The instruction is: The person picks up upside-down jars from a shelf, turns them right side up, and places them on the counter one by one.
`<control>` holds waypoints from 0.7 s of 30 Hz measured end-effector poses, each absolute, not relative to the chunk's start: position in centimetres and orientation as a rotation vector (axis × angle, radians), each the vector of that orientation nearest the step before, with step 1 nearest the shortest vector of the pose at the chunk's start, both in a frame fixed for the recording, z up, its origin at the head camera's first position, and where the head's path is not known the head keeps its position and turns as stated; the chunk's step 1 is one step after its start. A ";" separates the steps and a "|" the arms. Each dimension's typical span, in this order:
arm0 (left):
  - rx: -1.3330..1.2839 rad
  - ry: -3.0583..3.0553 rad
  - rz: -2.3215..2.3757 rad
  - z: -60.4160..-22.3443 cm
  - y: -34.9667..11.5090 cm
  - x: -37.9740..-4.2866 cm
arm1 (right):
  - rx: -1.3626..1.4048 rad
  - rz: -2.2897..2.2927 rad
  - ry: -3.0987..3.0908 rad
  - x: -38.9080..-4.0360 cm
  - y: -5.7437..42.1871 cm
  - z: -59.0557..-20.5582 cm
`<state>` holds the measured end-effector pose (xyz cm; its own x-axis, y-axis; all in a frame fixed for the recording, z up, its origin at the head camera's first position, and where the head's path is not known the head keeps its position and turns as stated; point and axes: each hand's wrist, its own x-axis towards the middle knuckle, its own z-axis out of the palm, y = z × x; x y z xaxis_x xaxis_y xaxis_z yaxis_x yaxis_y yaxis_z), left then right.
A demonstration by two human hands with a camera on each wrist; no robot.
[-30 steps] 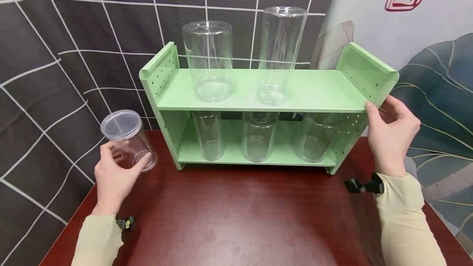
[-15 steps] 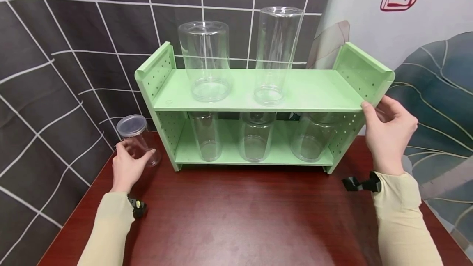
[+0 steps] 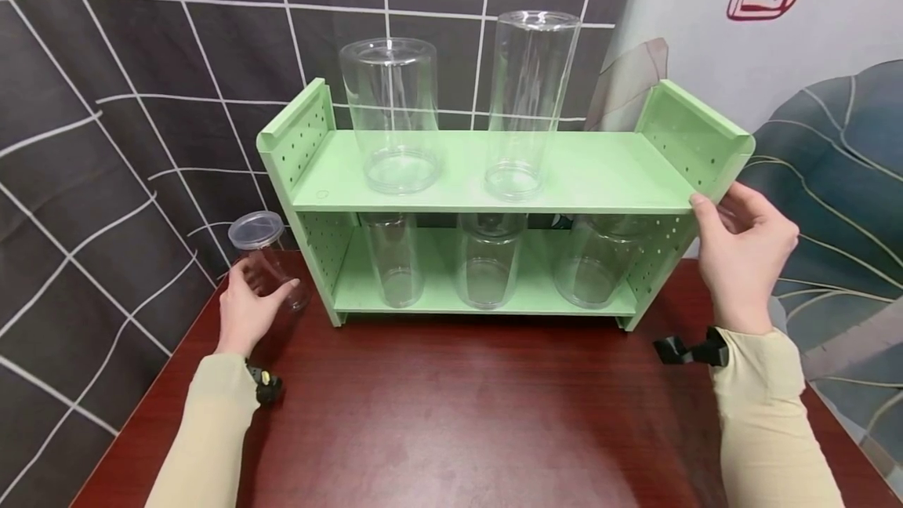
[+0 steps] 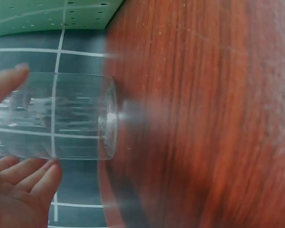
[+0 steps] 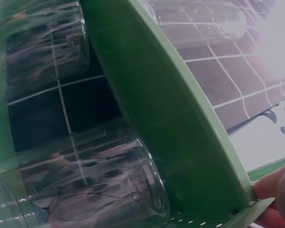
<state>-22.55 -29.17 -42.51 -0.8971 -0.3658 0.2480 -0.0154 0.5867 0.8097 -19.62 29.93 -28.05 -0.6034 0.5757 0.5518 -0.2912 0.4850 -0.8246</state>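
Note:
My left hand (image 3: 244, 312) holds a clear plastic jar (image 3: 255, 230) with a translucent lid, left of the green two-tier shelf (image 3: 614, 171). In the left wrist view the thumb and fingers (image 4: 45, 183) lie on opposite sides of the clear jar (image 4: 78, 116), whose base is at or just over the table; contact is unclear. My right hand (image 3: 748, 253) grips the shelf's right side panel, thumb at the front edge of the upper tier. The right wrist view shows its fingertips (image 5: 270, 185) at the shelf corner; the other fingers are partly hidden behind the panel.
On the upper tier stand a wide clear jar (image 3: 390, 112) and a taller narrow one (image 3: 534, 100). Several clear jars, including a slim jar (image 3: 398, 265), stand on the lower tier. A dark tiled backdrop (image 3: 233, 45) rises behind the reddish-brown table (image 3: 451, 414).
My left hand has carried the jar right and away from me, beside the shelf's left end, shifting only slightly in the last half second. My right hand keeps its grip on the shelf.

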 end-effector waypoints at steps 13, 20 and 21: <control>0.186 -1.950 -1.197 -37.3 -27.0 -19.7 | -0.249 1.254 -1.849 -19.5 29.9 -27.9; 0.027 -1.836 -1.165 -34.5 -25.3 -18.1 | -0.260 1.252 -1.857 -19.5 29.9 -28.0; 0.008 -1.825 -1.171 -34.1 -24.8 -17.7 | -0.259 1.254 -1.857 -19.5 29.9 -28.0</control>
